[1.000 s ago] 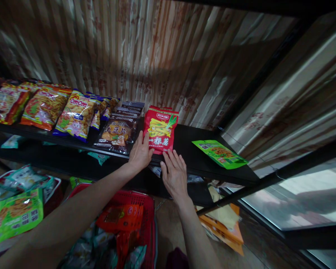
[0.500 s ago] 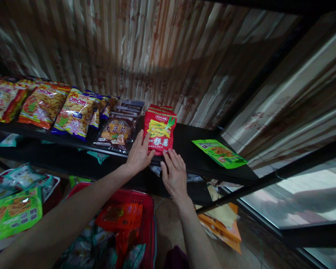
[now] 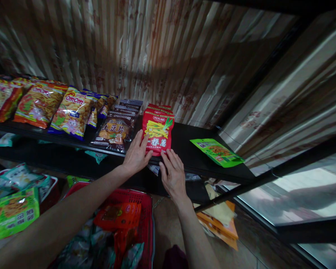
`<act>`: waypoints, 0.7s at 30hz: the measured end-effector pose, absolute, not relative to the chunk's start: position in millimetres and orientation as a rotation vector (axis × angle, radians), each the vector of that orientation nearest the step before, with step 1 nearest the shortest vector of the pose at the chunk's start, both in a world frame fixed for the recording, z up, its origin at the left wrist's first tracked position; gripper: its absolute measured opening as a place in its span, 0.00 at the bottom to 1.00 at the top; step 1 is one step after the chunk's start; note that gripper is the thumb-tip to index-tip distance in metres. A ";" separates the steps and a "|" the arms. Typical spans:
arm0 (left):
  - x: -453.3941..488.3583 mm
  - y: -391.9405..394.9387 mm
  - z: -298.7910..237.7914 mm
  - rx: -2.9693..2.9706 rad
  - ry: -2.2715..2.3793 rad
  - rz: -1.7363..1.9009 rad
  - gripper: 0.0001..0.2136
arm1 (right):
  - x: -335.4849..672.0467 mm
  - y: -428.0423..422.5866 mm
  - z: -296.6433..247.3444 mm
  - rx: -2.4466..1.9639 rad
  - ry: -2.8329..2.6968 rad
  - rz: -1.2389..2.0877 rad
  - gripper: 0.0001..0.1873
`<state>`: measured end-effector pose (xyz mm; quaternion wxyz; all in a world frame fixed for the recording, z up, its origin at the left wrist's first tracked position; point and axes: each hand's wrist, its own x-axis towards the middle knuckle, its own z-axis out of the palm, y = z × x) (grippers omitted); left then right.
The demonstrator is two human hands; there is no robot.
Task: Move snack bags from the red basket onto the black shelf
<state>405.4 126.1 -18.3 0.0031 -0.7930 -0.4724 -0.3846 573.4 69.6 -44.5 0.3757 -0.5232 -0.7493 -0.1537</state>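
A red snack bag (image 3: 158, 129) with yellow sticks and a green onion printed on it lies on the black shelf, at the front of a small stack of like bags. My left hand (image 3: 136, 154) rests against the bag's lower left edge, fingers stretched out and thumb near its bottom. At the lower right corner, the fingertips of my right hand (image 3: 173, 172) touch the bag; its fingers are extended and the thumb is apart. Neither hand is wrapped round anything. Just left stand brown potato-chip bags (image 3: 113, 132).
Blue-and-yellow snack bags (image 3: 70, 112) and orange noodle-snack bags (image 3: 40, 104) line the shelf leftward. A green bag (image 3: 217, 152) lies to the right. Below are a red basket (image 3: 147, 216) holding orange and teal packets, another basket at left, and orange packaging (image 3: 226, 231) on the floor.
The view has shifted slightly, so everything sits a little further left. Both hands keep nearly the same place at the red bag.
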 end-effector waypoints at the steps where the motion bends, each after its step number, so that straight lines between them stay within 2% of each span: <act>1: 404.9 125.5 -18.2 -2.487 -1.469 -1.203 0.27 | 573.6 69.5 -44.6 -1.336 -1.918 -0.397 0.21; 21: 396.7 121.6 -29.5 -2.520 -1.079 -1.196 0.17 | 573.8 66.8 -44.0 -1.318 -1.921 -0.388 0.21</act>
